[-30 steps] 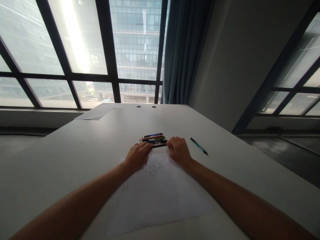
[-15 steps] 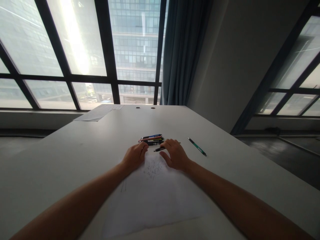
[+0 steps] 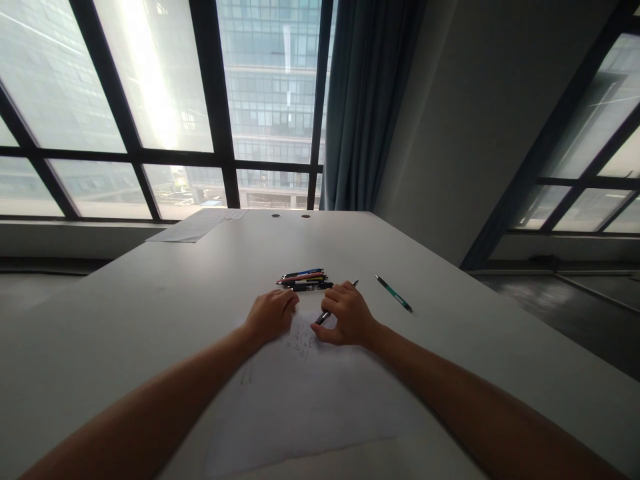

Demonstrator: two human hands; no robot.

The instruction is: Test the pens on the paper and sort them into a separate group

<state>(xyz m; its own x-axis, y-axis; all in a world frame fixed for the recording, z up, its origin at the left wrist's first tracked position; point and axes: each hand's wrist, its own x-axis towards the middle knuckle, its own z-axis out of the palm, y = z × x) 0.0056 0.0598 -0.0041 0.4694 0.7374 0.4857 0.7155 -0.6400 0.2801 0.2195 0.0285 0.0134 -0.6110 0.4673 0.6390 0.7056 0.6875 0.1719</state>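
Observation:
My right hand (image 3: 347, 315) is closed round a dark pen (image 3: 323, 317). One end of the pen points down towards the white paper (image 3: 325, 407), and its other end sticks out beyond my knuckles. My left hand (image 3: 273, 315) lies at the paper's far left edge, fingers bent and thumb close to them, holding the sheet. Short scribbled pen strokes (image 3: 301, 341) cover the paper between the hands, and a few more marks show further left. Just beyond my fingers lies a group of several pens (image 3: 303, 279), side by side.
A green and black pen (image 3: 395, 294) lies apart on the white table (image 3: 200, 300), right of my right hand. Papers (image 3: 185, 230) rest at the far left edge. Two small round fittings sit near the far end, before the windows and a blue curtain (image 3: 357, 120).
My right hand has taken hold of the dark pen and drawn it nearer over the paper, turning it to a steeper angle. My left hand has shifted very little.

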